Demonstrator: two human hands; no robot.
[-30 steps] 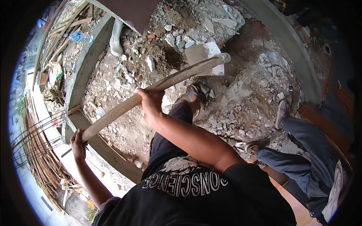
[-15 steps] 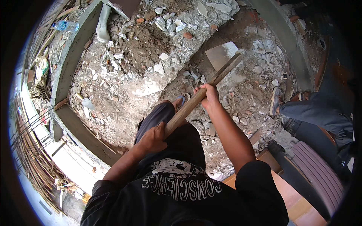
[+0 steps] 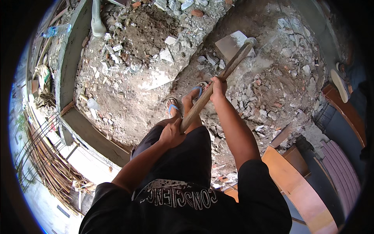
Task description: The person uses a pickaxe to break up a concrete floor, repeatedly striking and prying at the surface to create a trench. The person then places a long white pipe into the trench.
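A hoe's thick wooden handle (image 3: pixel 206 97) runs slantwise in front of me, from my lap up to the far right. My left hand (image 3: pixel 172 133) is closed around its near end. Farther along the handle grips my right hand (image 3: pixel 219 89), fingers wrapped around the wood. At the far end the flat, pale hoe blade (image 3: pixel 228 48) lies against the dirt, with a whitish patch on one side. Loose grey rubble (image 3: pixel 247 95) surrounds the right hand's side. My feet, in blue-strapped flip-flops (image 3: pixel 173 105), stand on the ground under the handle.
Low concrete beams (image 3: pixel 95 134) edge the pit at left. A grey boot (image 3: pixel 97 23) stands at the upper left, near a small trowel-like tool (image 3: pixel 91 103). Another person's shoe (image 3: pixel 339 86) shows at right, by orange-brown boards (image 3: pixel 298 187) and a ribbed mauve panel (image 3: pixel 343 171).
My view and body have shifted, and both my feet now show. The other person's leg at right has moved away toward the edge. Both hands keep their hold on the hoe.
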